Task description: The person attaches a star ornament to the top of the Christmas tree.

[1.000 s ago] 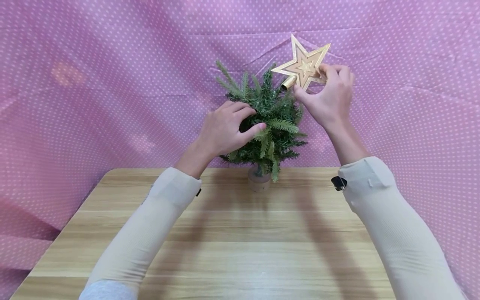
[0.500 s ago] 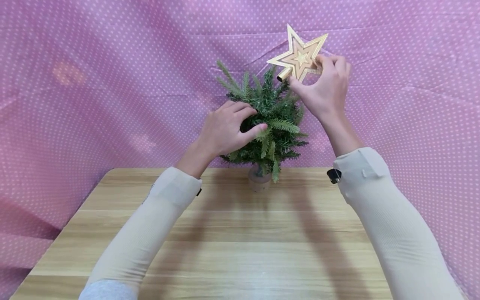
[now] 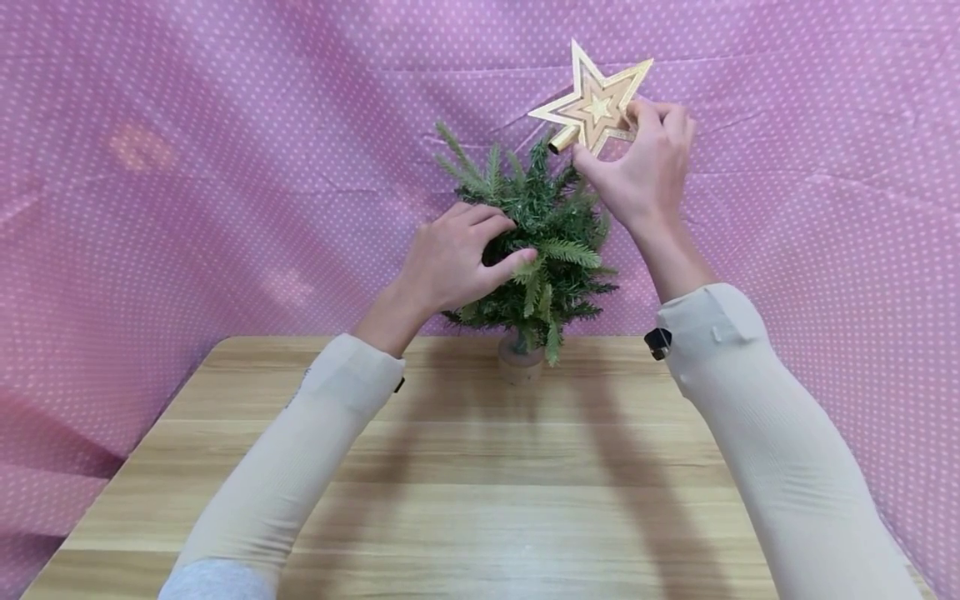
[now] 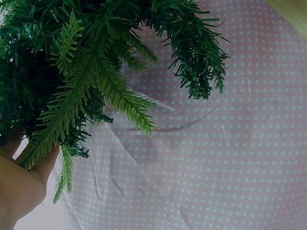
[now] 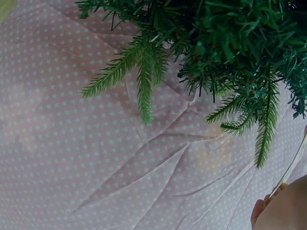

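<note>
A small artificial Christmas tree stands in a round pot at the table's back edge. My left hand holds it from the left side, thumb and fingers curved into the branches; the fingertips are partly hidden by needles. The left wrist view has this hand under a light green sprig. Up at the treetop's right, my right hand pinches a gold star tree topper by its right and lower points. The topper's hollow tube tilts down-left, close to the uppermost twigs. In the right wrist view only the star's thin edge shows.
A wooden table stretches in front of the tree. Pink cloth with pale dots hangs behind and along both sides, creased in places.
My right hand has carried the star topper up and slightly left, so its tube is nearer the treetop. The left hand and the tree have barely moved.
</note>
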The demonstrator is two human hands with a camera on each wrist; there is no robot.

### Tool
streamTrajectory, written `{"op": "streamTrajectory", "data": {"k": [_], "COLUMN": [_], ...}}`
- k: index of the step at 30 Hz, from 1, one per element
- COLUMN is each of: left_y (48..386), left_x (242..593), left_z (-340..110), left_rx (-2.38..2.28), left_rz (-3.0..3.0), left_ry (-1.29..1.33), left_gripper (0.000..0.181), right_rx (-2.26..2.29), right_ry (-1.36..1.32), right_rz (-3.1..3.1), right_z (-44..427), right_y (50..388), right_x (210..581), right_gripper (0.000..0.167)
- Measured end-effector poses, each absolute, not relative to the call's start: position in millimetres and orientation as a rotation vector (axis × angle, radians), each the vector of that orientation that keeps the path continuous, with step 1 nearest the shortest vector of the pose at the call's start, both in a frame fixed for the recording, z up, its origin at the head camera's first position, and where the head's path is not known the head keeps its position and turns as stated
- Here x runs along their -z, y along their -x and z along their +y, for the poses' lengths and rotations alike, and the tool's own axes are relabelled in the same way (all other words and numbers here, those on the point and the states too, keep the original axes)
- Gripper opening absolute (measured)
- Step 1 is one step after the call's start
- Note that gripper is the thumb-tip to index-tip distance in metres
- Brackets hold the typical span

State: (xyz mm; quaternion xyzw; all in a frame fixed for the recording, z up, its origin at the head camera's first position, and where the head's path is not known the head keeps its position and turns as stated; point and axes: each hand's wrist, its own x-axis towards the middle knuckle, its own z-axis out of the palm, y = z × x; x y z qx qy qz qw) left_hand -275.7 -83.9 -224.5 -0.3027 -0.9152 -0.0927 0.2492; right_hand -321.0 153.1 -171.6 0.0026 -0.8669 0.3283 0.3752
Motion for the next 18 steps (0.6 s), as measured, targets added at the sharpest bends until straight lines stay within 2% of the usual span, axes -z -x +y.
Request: {"op": "streamTrajectory", "data": {"k": [12,18], "left_y": [277.6,277.7], "left_x": [225.4,225.5], "left_z": [-83.9,-83.5], "left_rx": [0.260,0.255], "left_rz": [-2.487,-2.488], "left_ry": [0.831,0.834], "left_gripper": [0.069,0.069], "right_rx": [-0.795,-0.753], "right_ry": [-0.015,-0.060], "right_rz": [-2.219,-2.198], "right_z": [145.4,142.2], "right_y": [323.9,325.1], "right_x": [165.7,163.8], "right_gripper": [0.069,0.062]}}
